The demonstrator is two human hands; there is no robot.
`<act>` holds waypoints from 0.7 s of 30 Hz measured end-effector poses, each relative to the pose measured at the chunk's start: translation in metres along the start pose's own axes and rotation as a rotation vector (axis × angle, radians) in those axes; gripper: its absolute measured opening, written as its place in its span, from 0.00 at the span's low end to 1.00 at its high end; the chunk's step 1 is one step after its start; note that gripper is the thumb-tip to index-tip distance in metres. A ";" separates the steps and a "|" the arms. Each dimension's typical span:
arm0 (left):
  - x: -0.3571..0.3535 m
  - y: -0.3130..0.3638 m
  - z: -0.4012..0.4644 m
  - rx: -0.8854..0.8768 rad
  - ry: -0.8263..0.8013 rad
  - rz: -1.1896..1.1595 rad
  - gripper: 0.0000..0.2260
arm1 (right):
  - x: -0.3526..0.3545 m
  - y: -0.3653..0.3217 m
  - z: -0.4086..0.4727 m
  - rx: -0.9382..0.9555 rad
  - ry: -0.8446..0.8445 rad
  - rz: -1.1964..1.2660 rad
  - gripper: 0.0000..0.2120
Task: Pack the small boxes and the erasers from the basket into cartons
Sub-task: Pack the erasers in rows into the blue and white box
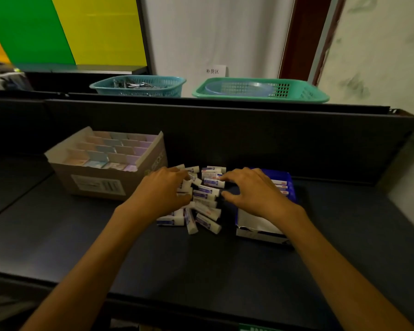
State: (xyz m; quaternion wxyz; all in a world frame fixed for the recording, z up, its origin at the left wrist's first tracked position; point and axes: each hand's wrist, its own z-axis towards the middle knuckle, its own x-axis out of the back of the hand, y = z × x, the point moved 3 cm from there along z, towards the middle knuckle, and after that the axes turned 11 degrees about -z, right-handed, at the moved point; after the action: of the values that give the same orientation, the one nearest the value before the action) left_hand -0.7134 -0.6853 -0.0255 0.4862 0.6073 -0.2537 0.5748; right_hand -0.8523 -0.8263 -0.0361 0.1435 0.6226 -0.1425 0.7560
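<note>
Head view: a loose heap of white erasers [202, 201] with blue and purple sleeves lies on a dark desk [81, 235], in the middle of the picture. The left hand [163, 189] rests on the left side of the heap, palm down, fingers bent over several erasers; whether it grips any one of them cannot be told. The right hand [253, 189] hovers at the right edge of the heap, fingers spread and lightly curved, fingertips touching or just above the nearest erasers, holding nothing that shows.

Just right of the heap, partly under the right hand, stands an open blue carton [273, 225] with a few erasers lined up at its far end and a white flap toward the viewer. Left of the heap stands an open brown carton [98, 182] filled with rows of pastel small boxes [110, 149].

Bare desk spreads in front of the heap, between the forearms. A dark partition [249, 134] rises close behind the cartons. Beyond it sit a teal basket [139, 86] and a green basket [261, 90], before a white wall with a small paper sign [213, 71]
</note>
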 end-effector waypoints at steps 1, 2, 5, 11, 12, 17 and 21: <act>0.000 -0.002 -0.001 -0.008 -0.007 0.001 0.22 | 0.000 -0.003 0.000 -0.001 -0.001 0.010 0.21; 0.000 -0.004 -0.001 -0.017 -0.016 -0.002 0.22 | 0.000 -0.006 0.001 -0.002 -0.008 0.027 0.21; 0.000 -0.012 -0.002 -0.040 -0.060 -0.039 0.22 | -0.004 -0.017 0.002 0.022 -0.059 0.107 0.19; 0.001 -0.034 -0.009 -0.108 -0.114 -0.076 0.19 | -0.009 -0.036 0.002 0.055 -0.122 0.134 0.16; 0.001 -0.037 -0.010 -0.117 -0.118 -0.082 0.19 | -0.010 -0.039 0.001 0.054 -0.135 0.127 0.15; -0.005 -0.047 -0.010 -0.147 -0.157 -0.120 0.15 | -0.013 -0.049 0.003 0.023 -0.166 0.101 0.14; -0.007 -0.053 -0.008 -0.134 -0.157 -0.198 0.19 | -0.016 -0.052 0.006 -0.008 -0.173 0.115 0.12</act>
State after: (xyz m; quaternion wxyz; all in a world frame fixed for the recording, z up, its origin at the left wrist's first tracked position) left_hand -0.6721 -0.6593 -0.0495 0.5585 0.6389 -0.2676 0.4564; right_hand -0.8239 -0.7817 -0.0489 0.0896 0.6757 -0.1927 0.7058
